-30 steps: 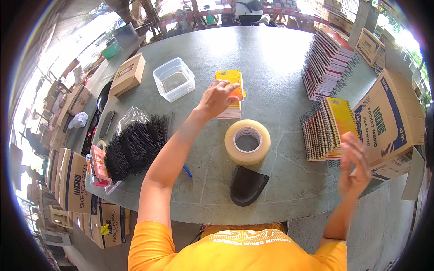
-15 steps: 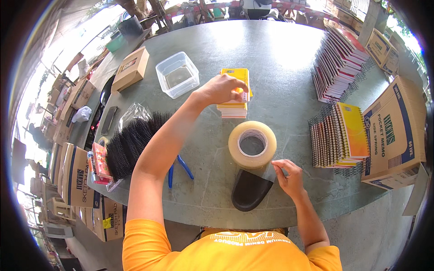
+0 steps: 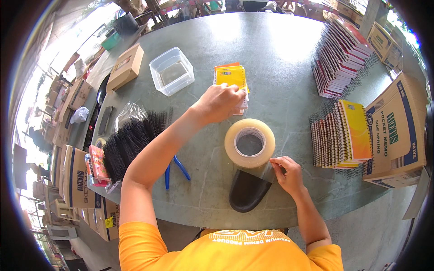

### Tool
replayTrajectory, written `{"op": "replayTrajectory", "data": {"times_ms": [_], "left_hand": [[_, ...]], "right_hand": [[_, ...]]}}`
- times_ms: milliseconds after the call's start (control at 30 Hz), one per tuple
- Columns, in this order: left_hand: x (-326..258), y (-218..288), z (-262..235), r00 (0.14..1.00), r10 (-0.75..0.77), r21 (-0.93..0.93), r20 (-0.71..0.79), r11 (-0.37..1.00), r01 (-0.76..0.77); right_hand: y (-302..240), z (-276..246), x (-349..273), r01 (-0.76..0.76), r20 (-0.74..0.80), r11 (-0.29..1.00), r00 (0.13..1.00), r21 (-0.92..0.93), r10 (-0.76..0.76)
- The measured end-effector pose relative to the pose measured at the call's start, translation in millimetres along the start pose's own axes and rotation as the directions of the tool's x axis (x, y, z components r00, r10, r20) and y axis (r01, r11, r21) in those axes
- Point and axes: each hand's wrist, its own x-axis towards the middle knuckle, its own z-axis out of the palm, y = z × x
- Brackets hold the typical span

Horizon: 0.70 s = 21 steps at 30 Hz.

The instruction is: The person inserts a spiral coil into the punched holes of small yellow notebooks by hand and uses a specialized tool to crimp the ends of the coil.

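2 hands (image 3: 221, 103), yellow notepads (image 3: 230, 77), dark-lettered carton (image 3: 377, 156)

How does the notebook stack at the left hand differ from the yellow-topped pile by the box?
The small stack is under the left hand; the bulkier pile is untouched. The small stack sits beyond the tape roll; the bulkier pile stands at right, beside the cardboard box. Both show yellow covers.

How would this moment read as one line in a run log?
left hand: on yellow notebooks | right hand: fingertips pinched beside tape roll | nearby: black rounded object, clear tub
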Motion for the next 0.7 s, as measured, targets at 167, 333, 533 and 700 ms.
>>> {"op": "replayTrajectory", "data": {"times_ms": [167, 333, 533, 700], "left_hand": [[8, -22, -2, 0.989, -0.135, -0.050, 0.056, 0.989, 0.138], [5, -25, -1, 0.995, -0.101, -0.009, 0.015, 0.995, 0.101], [15, -23, -16, 0.959, -0.135, -0.144, 0.251, 0.974, 0.174], [12, -32, -11, 0.980, -0.109, -0.260, 0.165, 0.954, 0.150]], "right_hand": [[-4, 0, 0, -0.009, -0.007, 1.000, 1.000, -0.003, 0.009], [-4, -1, 0, -0.030, -0.008, 0.999, 1.000, 0.011, 0.030], [-1, 0, -1, -0.030, 0.003, 0.999, 1.000, 0.023, 0.030], [-1, 0, -1, -0.035, 0.004, 0.999, 0.999, 0.028, 0.035]]}}
